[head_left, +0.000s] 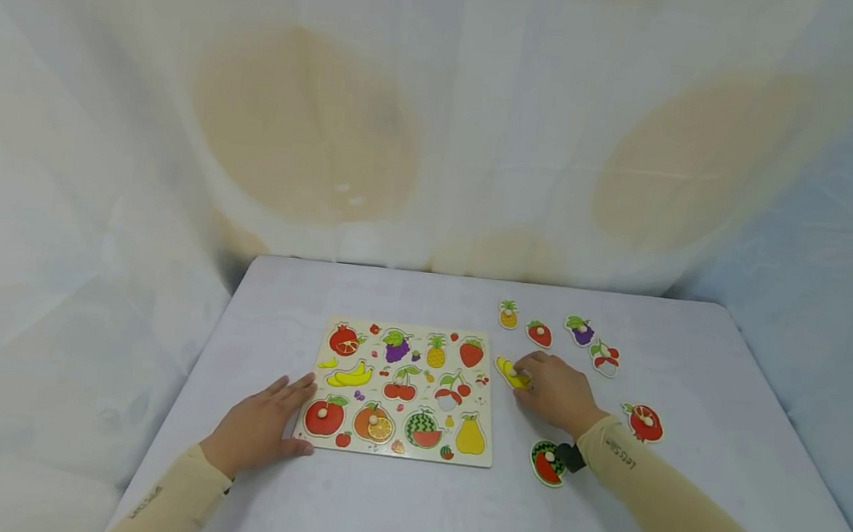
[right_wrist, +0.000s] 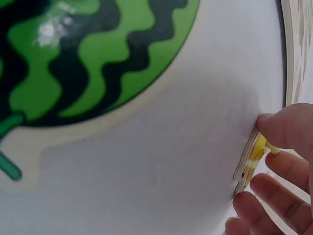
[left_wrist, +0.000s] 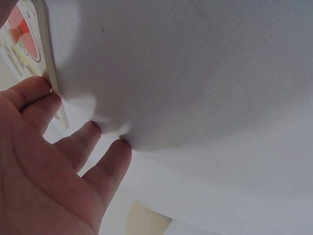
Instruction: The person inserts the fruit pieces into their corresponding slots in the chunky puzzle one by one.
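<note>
A wooden fruit puzzle board (head_left: 411,461) lies on the table, with pictures of fruit across it. Knobs stand on its apple piece (head_left: 324,417) and orange piece (head_left: 373,422). My left hand (head_left: 256,426) rests along the board's left edge; in the left wrist view its fingers (left_wrist: 41,105) are fairly straight, some touching the edge. Just right of the board, my right hand (head_left: 558,393) pinches a yellow banana piece (head_left: 506,372) at its knob. In the right wrist view, the banana piece (right_wrist: 255,154) is tilted between thumb and fingers.
Behind the right hand lie a pineapple piece (head_left: 509,315), a strawberry piece (head_left: 539,334), a grape piece (head_left: 580,331) and a cherry-like piece (head_left: 605,358). A pomegranate piece (head_left: 644,423) is to the right. A watermelon piece (head_left: 548,468) sits below the right wrist. Curtains surround the table.
</note>
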### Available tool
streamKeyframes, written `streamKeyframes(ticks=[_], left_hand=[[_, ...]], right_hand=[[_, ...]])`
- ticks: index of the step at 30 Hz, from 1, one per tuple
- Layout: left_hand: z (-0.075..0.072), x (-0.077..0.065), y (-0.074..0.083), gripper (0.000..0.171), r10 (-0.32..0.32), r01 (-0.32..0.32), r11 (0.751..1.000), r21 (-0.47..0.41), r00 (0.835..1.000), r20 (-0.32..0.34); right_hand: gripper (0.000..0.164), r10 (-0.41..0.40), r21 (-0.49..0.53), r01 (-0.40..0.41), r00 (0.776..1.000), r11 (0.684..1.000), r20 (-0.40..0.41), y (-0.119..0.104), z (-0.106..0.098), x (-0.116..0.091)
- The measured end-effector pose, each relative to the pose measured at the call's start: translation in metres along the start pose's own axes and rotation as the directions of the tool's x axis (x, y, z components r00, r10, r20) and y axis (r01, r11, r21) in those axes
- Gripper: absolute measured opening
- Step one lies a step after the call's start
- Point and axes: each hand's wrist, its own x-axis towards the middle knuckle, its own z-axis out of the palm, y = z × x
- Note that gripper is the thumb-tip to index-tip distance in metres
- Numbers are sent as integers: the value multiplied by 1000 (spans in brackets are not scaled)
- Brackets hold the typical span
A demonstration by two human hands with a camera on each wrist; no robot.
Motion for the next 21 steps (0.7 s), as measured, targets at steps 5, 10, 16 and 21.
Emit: streamKeyframes(ticks=[5, 10, 16, 21], left_hand=[[-1, -1, 1, 97, -1, 1, 1000, -5, 1000, 4], [-2, -1, 2, 97, -5, 5, 1000, -11, 1000, 6], [-5, -2, 3, 96, -5, 5, 1000, 0, 1000, 7], [-5, -2, 4, 96, -9, 9, 1000, 6, 1000, 11]], right_hand=[[46, 5, -1, -5, 1000, 1000, 7, -1, -2, -1], [46, -6, -14, 6, 1000, 1000, 15, 0, 0, 0], [43, -35, -1, 35, 999, 999, 6, 0, -1, 1], [42, -38, 2, 38, 999, 999, 1, 1, -2, 2]])
